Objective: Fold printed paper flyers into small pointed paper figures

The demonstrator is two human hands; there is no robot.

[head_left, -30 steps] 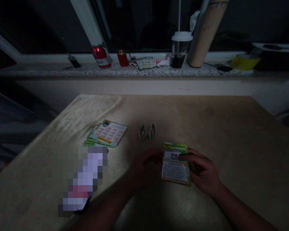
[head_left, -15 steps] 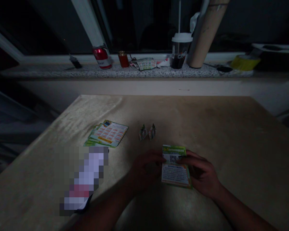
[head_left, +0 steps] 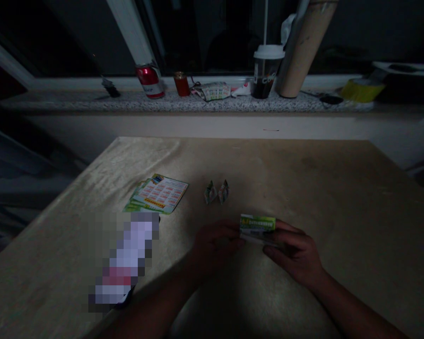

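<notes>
1. The printed card (head_left: 257, 222) is between the two hands at the near middle of the table (head_left: 304, 174), its green heading strip facing up; the light is dim, so whether its lower part is folded under or just tilted is hard to tell.
2. The left hand (head_left: 214, 247) has its fingertips closed in a pinch on the card's left edge.
3. The right hand (head_left: 300, 254) grips the card's right side, fingers behind it and thumb lower on the near side, with a small gap between thumb and fingers.
4. Beyond the card, slightly left, stand two small folded paper pieces (head_left: 224, 192), side by side and close together, in the space just far of the hands.
5. Farther left lies a fanned stack of printed cards (head_left: 160, 193), the top one showing a calendar-like grid.
6. Near left, a phone (head_left: 130, 254), masked by coarse pixels, lies beside the left forearm and takes up that side.
7. Along the far windowsill (head_left: 127, 104), left to right, are a red can (head_left: 149, 82), an orange-red jar (head_left: 182, 84), a crumpled wrapper (head_left: 215, 91), a lidded cup with a straw (head_left: 265, 75) and a leaning cardboard tube (head_left: 305, 52).
</notes>
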